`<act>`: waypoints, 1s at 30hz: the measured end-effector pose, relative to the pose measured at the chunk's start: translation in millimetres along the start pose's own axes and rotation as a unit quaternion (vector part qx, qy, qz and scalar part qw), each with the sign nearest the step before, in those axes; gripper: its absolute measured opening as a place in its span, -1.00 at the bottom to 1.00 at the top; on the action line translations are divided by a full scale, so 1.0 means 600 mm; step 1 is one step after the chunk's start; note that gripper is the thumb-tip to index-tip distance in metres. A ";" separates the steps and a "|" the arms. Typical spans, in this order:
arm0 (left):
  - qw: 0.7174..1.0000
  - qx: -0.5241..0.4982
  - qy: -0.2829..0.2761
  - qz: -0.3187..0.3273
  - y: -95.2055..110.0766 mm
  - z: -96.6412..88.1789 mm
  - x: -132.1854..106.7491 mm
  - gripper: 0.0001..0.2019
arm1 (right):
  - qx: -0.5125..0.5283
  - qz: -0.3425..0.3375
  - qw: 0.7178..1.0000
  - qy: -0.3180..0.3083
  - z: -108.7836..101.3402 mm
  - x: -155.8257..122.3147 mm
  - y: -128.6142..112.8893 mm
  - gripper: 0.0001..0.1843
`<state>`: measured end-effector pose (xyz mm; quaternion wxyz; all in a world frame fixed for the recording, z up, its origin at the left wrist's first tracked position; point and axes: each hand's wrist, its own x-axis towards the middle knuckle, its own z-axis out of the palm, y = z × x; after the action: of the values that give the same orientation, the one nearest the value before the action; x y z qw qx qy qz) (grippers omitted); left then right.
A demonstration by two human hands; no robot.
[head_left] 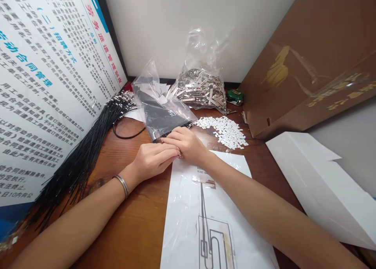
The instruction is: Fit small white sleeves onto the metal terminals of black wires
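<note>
My left hand (152,159), with a silver bracelet on the wrist, and my right hand (188,143) meet over the table in front of a clear plastic bag (161,114) of black cords. The fingers of both are bent and pressed together, fingertips touching. Whatever they pinch is hidden behind the fingers. Dark cord ends show at the bag's mouth, just beyond my fingers. A pile of small white plastic pieces (227,131) lies right of my right hand. Under my right forearm is a printed sheet (182,206) with a line drawing.
A long bundle of black cords (85,155) with white ends lies at the left, against a printed board (53,85). Behind stands a clear bag of metal clips (199,91), beside a green object (235,96). A brown box (293,73) and a white folded carton (317,175) stand at the right.
</note>
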<state>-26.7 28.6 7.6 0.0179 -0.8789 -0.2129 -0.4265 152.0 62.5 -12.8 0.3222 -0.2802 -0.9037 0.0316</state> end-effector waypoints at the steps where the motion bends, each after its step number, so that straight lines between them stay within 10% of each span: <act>1: 1.000 0.003 0.004 -0.009 0.001 -0.001 0.001 -0.90 | 0.012 0.005 1.000 0.018 0.001 0.000 0.000 -0.57; 9: 0.972 0.101 -0.089 -0.194 0.003 -0.001 0.005 -0.39 | 0.109 0.076 0.963 0.236 -0.005 -0.005 -0.010 -0.48; 16: 0.961 0.120 -0.155 -0.197 -0.001 0.003 0.004 -0.50 | 0.158 0.165 0.897 0.379 0.006 -0.010 -0.017 -0.51; 30: 0.966 0.070 -0.160 -0.189 0.002 0.002 0.006 -0.51 | 0.412 0.387 0.637 0.525 0.000 0.009 0.025 -0.49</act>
<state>-23.6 29.3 9.8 -0.0357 -0.8760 -0.4047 -0.2601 155.9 78.0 -13.0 0.7823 -0.4124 -0.2848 0.3700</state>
